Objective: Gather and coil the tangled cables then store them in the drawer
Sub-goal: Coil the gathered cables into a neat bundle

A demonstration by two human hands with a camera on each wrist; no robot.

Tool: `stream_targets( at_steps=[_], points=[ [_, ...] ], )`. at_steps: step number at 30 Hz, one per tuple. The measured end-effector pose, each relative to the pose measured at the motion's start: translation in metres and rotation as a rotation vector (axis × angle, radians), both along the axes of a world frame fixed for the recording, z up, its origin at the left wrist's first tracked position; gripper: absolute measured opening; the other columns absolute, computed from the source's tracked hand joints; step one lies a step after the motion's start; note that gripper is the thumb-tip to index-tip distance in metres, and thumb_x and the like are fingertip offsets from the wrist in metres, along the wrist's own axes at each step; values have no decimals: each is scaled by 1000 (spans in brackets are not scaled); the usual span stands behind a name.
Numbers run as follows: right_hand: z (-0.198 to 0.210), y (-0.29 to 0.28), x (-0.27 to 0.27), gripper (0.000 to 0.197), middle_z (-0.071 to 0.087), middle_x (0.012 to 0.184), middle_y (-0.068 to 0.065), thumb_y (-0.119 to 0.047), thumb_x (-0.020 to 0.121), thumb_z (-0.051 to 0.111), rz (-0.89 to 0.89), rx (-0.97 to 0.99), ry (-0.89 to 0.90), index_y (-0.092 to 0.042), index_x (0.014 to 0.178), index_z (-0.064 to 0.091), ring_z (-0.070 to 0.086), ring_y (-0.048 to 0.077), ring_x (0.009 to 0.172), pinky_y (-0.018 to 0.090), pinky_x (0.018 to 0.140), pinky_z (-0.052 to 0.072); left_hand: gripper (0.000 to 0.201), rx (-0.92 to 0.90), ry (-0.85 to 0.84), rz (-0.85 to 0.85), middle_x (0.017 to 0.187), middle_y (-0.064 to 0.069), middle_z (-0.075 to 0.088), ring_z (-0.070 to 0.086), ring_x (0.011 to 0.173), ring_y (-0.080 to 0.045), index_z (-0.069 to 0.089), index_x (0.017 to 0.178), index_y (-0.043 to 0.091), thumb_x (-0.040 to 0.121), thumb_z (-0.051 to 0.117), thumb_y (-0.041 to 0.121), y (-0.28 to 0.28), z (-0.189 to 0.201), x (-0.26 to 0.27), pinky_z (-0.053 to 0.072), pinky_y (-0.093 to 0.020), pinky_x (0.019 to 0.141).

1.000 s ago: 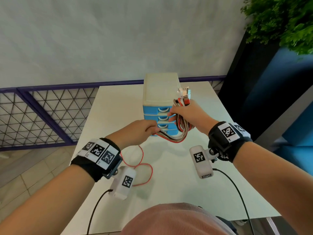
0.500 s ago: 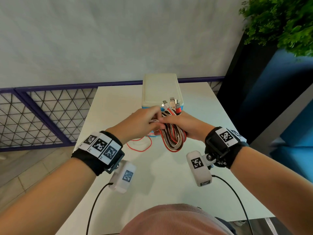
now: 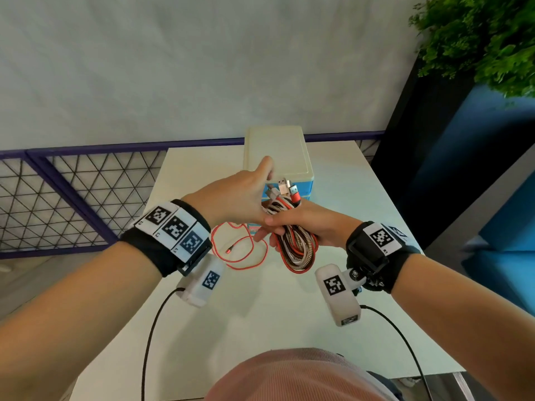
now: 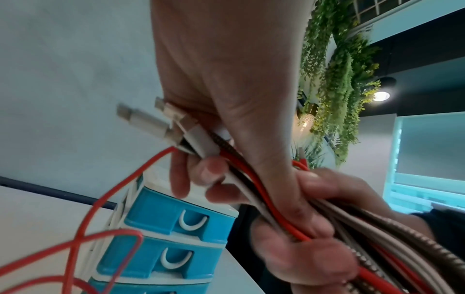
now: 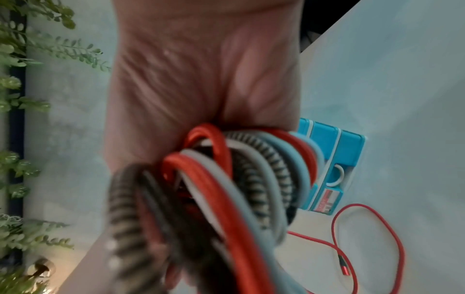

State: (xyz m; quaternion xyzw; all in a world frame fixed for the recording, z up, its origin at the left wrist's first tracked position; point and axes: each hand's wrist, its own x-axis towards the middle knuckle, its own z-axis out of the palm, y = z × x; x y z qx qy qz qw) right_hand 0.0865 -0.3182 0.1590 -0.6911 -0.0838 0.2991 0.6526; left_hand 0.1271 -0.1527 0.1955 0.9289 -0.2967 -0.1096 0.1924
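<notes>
A coiled cable bundle [image 3: 295, 250] of red, white and braided leads hangs from my right hand [image 3: 312, 227], which grips it round the middle just in front of the drawer unit [image 3: 275, 151]. Several plugs [image 3: 285, 188] stick out of its top. My left hand [image 3: 240, 201] lies over the bundle's upper end with the thumb raised. In the left wrist view its fingers [image 4: 188, 179] curl round the leads just under the plugs [image 4: 148, 119]. A thin red cable [image 4: 83, 224] runs from there down to loose loops [image 3: 213, 241] on the white table [image 3: 260, 314].
The drawer unit has a cream top and blue drawers [image 4: 163, 216] with white handles, all pushed in. A purple mesh fence [image 3: 72, 198] runs along the left, a dark partition [image 3: 434, 169] and a plant [image 3: 477, 39] stand at the right. Black camera leads [image 3: 147, 342] hang near me.
My left hand came up from the table side and closed over the top of the bundle. The right hand brought the bundle slightly nearer and lower; the loose red cable shortened into smaller loops.
</notes>
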Motion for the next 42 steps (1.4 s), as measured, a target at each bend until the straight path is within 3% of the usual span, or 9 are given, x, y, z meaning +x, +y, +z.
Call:
stream_targets(
  at_steps=[4,10,14,19,26,30,34,38,42],
  points=[
    [-4,-1,2,17,64,79,10,-15,93,62,10,7,27,-9,78,66,63,20,69,32,70,56,66,91,226,58,84,-9,67,59,52,-15,41,110,21,63,79,48,5,3,13,51,-32,54],
    [-19,-10,3,17,66,72,10,-16,80,72,-97,22,78,-3,88,65,63,22,66,39,75,54,67,-566,984,261,107,-18,64,61,74,-25,51,107,14,82,37,75,42,-3,26,50,-26,63],
    [-25,-11,5,15,64,67,9,-11,76,67,-182,128,105,-1,87,64,61,20,60,37,75,52,80,-592,956,316,83,-18,62,53,59,-24,54,100,9,87,4,70,48,-29,23,48,-26,56],
    [-26,-16,5,6,59,65,6,-11,78,60,-254,352,212,-5,78,62,57,17,60,28,65,54,45,-894,976,450,55,2,35,29,47,-12,48,78,11,101,28,45,48,-55,11,31,-25,55],
    [-27,-17,10,5,62,68,10,-6,81,63,-317,216,147,-3,85,64,60,21,61,33,70,53,39,-815,561,480,110,-6,58,60,89,-17,48,121,14,102,25,39,35,-54,1,52,-33,81],
    [-24,-16,10,14,65,69,12,-5,85,62,-292,94,91,3,96,64,63,23,61,40,76,54,52,-522,146,156,137,11,44,40,126,-2,37,137,27,90,44,50,31,-41,4,33,-20,99],
    [-18,-11,9,13,66,66,11,-3,86,60,-225,53,78,3,97,63,63,21,59,39,76,54,41,-91,94,-28,115,5,63,58,103,-12,58,117,24,84,64,46,30,-39,17,47,-31,90],
    [-11,-11,5,5,67,70,10,-2,89,60,-195,76,129,0,90,64,66,19,60,29,61,56,20,-98,157,12,87,-12,64,50,65,-15,58,91,16,95,52,35,25,-37,18,40,-31,61],
    [-10,-11,6,11,73,80,9,-4,92,58,-225,136,177,-4,100,64,72,20,73,31,70,59,22,-179,122,15,115,3,63,58,99,-10,59,116,19,98,47,25,23,-34,17,48,-28,84]
  ],
)
